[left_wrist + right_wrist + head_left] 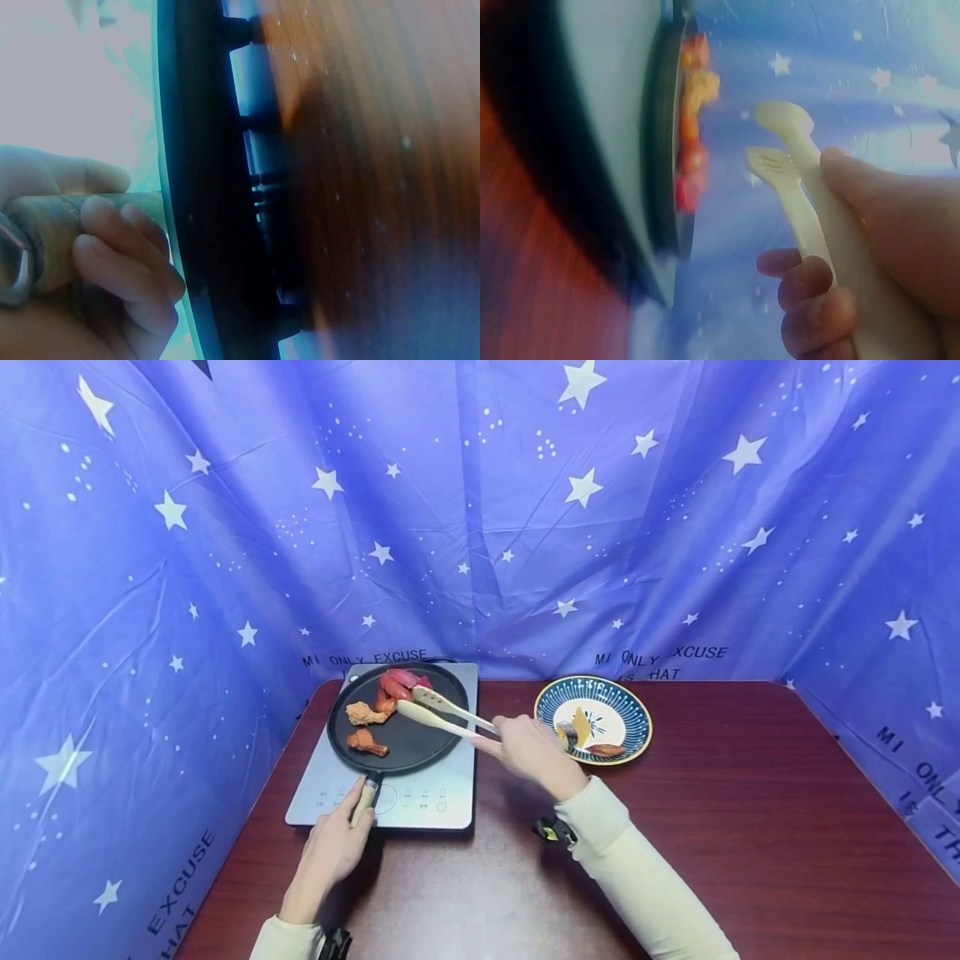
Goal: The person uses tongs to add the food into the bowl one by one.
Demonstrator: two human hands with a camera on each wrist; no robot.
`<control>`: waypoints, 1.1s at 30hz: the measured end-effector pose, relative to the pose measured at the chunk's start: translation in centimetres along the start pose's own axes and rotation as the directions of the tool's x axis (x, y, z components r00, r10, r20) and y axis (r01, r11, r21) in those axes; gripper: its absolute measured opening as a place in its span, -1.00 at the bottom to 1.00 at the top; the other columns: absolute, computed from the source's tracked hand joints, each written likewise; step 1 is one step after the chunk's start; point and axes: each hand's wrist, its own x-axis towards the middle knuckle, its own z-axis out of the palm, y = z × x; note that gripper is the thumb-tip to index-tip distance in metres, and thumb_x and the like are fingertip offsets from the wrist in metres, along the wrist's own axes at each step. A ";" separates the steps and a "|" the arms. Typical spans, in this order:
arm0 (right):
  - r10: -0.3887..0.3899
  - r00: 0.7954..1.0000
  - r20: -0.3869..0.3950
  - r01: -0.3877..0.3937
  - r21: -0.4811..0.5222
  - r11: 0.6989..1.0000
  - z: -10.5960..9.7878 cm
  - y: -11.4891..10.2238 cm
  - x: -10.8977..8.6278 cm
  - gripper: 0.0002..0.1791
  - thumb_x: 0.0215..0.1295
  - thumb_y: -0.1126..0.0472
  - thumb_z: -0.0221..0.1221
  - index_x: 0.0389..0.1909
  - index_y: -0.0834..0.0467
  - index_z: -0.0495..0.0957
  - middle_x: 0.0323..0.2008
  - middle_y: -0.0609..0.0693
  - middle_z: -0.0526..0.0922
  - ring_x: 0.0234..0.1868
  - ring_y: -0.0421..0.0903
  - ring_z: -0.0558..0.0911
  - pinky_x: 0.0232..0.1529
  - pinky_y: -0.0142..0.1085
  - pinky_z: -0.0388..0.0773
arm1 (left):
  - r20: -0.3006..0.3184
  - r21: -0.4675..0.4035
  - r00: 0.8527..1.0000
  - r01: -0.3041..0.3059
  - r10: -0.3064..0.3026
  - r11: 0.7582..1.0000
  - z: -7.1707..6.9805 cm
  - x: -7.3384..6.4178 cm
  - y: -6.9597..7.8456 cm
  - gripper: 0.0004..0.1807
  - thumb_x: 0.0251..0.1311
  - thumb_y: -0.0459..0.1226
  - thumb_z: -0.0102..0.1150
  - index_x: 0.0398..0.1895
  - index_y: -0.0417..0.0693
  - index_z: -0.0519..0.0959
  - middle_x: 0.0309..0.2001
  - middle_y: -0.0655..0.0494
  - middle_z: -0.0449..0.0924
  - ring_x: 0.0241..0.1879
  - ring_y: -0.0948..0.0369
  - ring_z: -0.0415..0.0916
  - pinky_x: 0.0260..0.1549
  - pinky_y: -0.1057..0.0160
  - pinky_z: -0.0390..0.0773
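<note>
My left hand (335,846) grips the handle (366,800) of a round black frying pan (420,752); the left wrist view shows fingers curled round that handle (56,225). In the pan lie a chicken drumstick (367,742), a pale fried piece (364,713) and reddish meat pieces (401,683) toward the back. My right hand (534,750) holds cream-coloured tongs (442,718) over the pan's right side. Their tips stand apart beside the reddish pieces in the head view. In the right wrist view nothing sits between the tips of the tongs (799,161).
The pan rests on a silver induction cooker (307,797) at the table's left. A blue-patterned plate (637,710) with several food pieces stands right of my right hand. Starry blue cloth (480,527) hangs behind the dark red table (712,827) and along its sides.
</note>
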 end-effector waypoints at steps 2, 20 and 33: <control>0.018 1.000 -0.009 -0.018 -0.002 1.000 -0.1 1.4 -0.7 -0.53 0.25 -0.26 0.07 -0.61 0.03 0.36 -0.74 -0.08 0.33 -0.71 -0.08 0.36 -0.69 -0.18 0.26 | 0.002 -0.002 1.000 0.003 -0.003 1.000 0.0 0.0 0.0 -0.39 0.30 -0.09 -0.07 0.43 0.05 0.21 0.05 -0.28 0.51 -0.20 -0.07 0.51 -0.23 -0.11 0.42; 0.235 0.971 0.036 -0.236 0.033 0.971 -2.2 10.7 -6.5 -0.49 0.31 -0.27 -0.02 -0.62 0.05 0.36 -0.70 -0.05 0.33 -0.63 -0.06 0.39 -0.64 -0.16 0.26 | 0.011 0.010 1.000 -0.002 0.002 1.000 -0.2 0.3 -0.2 -0.38 0.30 -0.08 -0.07 0.43 0.06 0.20 0.00 -0.27 0.53 -0.31 -0.01 0.48 -0.29 -0.09 0.41; 0.343 0.931 0.126 -0.346 0.002 0.938 -3.5 14.6 -8.8 -0.35 0.27 -0.40 -0.13 -0.57 0.12 0.41 -0.64 0.04 0.40 -0.53 0.03 0.47 -0.55 -0.07 0.33 | 0.027 0.015 1.000 0.011 -0.011 1.000 -0.1 0.3 -0.1 -0.38 0.30 -0.07 -0.08 0.44 0.07 0.19 -0.02 -0.27 0.54 -0.33 0.00 0.46 -0.29 -0.07 0.41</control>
